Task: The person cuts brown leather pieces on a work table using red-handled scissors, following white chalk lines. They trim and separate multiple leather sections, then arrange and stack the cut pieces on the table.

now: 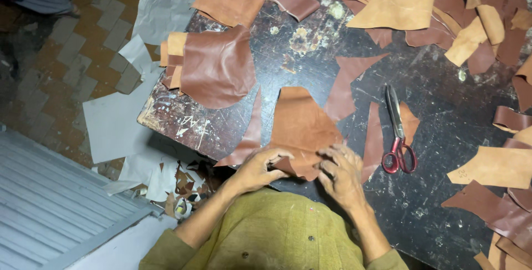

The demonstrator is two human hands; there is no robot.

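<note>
**Flattening a cut piece of brown leather**

I have the brown leather piece (302,128) lying at the near edge of the dark table (443,103), and both my hands press its near edge. My left hand (259,169) curls its fingers over a folded corner, pinching it; my right hand (339,174) lies half-open on top, gripping nothing. The piece looks already cut, smooth and matte, with a rounded top. The red-handled scissors (397,137) rest just right of it, untouched. Narrow slivers flank it; suede-like tan scraps and glossier dark pieces lie farther off, still unsorted, I judge.
</note>
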